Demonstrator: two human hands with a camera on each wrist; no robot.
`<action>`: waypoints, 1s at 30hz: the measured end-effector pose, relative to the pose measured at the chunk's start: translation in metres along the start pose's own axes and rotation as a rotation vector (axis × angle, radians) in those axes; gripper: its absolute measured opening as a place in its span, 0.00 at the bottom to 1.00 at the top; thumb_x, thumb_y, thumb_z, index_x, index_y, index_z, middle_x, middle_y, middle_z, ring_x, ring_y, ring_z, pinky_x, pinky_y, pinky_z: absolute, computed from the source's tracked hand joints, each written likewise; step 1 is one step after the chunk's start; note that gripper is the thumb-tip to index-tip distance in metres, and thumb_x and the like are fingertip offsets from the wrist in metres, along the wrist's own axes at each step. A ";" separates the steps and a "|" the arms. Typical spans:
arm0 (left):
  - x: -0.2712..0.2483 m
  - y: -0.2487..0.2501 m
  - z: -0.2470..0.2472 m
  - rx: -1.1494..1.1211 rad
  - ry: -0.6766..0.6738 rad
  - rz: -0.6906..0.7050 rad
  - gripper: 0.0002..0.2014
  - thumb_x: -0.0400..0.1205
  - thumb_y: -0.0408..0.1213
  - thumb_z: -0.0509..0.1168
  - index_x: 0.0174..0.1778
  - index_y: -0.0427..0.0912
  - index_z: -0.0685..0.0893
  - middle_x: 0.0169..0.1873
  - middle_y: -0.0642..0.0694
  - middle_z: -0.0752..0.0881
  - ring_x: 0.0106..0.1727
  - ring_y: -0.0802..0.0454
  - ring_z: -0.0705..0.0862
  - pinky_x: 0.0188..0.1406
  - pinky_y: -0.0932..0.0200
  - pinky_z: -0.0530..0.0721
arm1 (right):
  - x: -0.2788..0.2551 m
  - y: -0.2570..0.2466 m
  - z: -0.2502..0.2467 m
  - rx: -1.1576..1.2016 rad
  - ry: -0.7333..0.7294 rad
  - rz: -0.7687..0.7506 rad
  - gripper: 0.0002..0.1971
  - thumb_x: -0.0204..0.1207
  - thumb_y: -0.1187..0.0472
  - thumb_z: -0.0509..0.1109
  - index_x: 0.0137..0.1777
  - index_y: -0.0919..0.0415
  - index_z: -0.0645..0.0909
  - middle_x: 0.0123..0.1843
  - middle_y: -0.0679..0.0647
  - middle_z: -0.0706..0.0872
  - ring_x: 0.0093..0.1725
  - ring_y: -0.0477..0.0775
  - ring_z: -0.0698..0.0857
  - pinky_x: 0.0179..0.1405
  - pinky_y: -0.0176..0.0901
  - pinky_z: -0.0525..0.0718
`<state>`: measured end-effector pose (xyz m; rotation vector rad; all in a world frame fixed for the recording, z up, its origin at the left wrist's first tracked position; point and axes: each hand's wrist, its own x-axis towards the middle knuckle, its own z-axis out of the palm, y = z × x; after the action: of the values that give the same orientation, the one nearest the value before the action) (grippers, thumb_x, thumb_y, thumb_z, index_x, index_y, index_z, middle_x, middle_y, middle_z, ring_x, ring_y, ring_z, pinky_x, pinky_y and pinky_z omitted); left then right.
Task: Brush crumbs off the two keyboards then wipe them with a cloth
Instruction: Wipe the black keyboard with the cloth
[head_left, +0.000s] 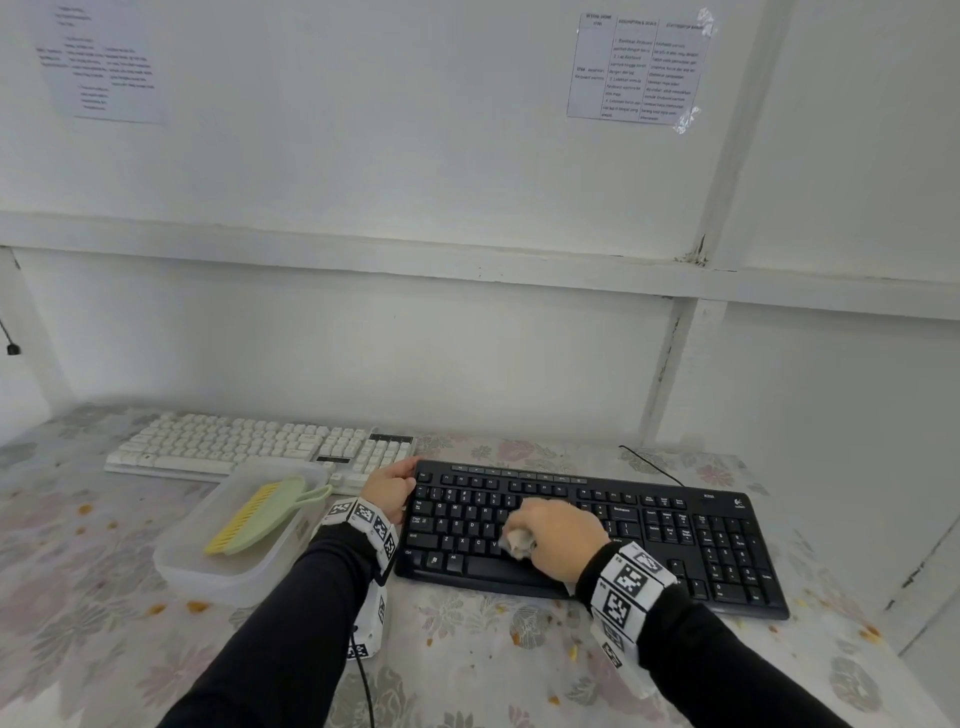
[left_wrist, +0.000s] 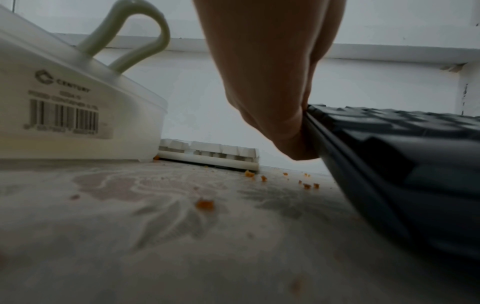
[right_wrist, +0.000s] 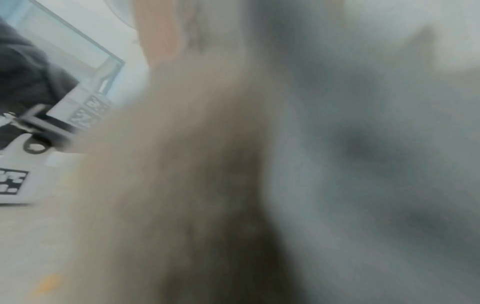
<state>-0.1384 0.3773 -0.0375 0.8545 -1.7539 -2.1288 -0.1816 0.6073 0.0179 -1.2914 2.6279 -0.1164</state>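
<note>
A black keyboard (head_left: 675, 535) lies on the table to the right, and my left hand (head_left: 389, 488) grips its left edge. In the left wrist view the left hand (left_wrist: 272, 102) presses against the black keyboard (left_wrist: 389, 154) edge. My right hand (head_left: 556, 535) holds a bunched pale cloth (head_left: 519, 543) on the keys above the space bar. The right wrist view is a blur of cloth (right_wrist: 337, 144) and hand. A white keyboard (head_left: 249, 447) lies at the back left. A green brush (head_left: 260, 514) with yellow bristles lies in a clear container (head_left: 208, 571).
Orange crumbs (head_left: 196, 605) are scattered on the floral tablecloth (head_left: 78, 597), some beside the container (left_wrist: 78, 102) and the white keyboard (left_wrist: 207, 154). A black cable (head_left: 654, 465) runs behind the black keyboard. A white wall with a ledge rises close behind the table.
</note>
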 end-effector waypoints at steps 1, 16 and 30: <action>0.000 0.000 0.000 0.001 0.000 0.002 0.23 0.83 0.16 0.44 0.68 0.34 0.76 0.54 0.37 0.83 0.45 0.48 0.83 0.35 0.57 0.84 | 0.002 0.001 -0.003 0.040 0.053 0.039 0.19 0.77 0.67 0.59 0.63 0.47 0.78 0.64 0.48 0.79 0.63 0.57 0.79 0.55 0.51 0.80; -0.002 0.001 -0.001 -0.035 -0.019 0.002 0.24 0.83 0.16 0.44 0.69 0.34 0.76 0.56 0.38 0.83 0.52 0.44 0.82 0.52 0.48 0.82 | 0.005 -0.004 0.004 0.099 0.012 0.149 0.16 0.78 0.67 0.58 0.58 0.54 0.81 0.60 0.53 0.77 0.60 0.60 0.80 0.57 0.52 0.80; 0.000 0.000 -0.001 -0.017 0.002 -0.007 0.24 0.82 0.15 0.44 0.69 0.34 0.76 0.53 0.40 0.83 0.42 0.49 0.83 0.31 0.58 0.84 | -0.014 -0.013 0.026 0.067 -0.086 0.076 0.16 0.78 0.65 0.60 0.62 0.50 0.80 0.60 0.50 0.78 0.62 0.57 0.79 0.58 0.52 0.79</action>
<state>-0.1377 0.3764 -0.0374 0.8588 -1.7320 -2.1432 -0.1573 0.6112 -0.0031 -1.1477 2.5731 -0.1327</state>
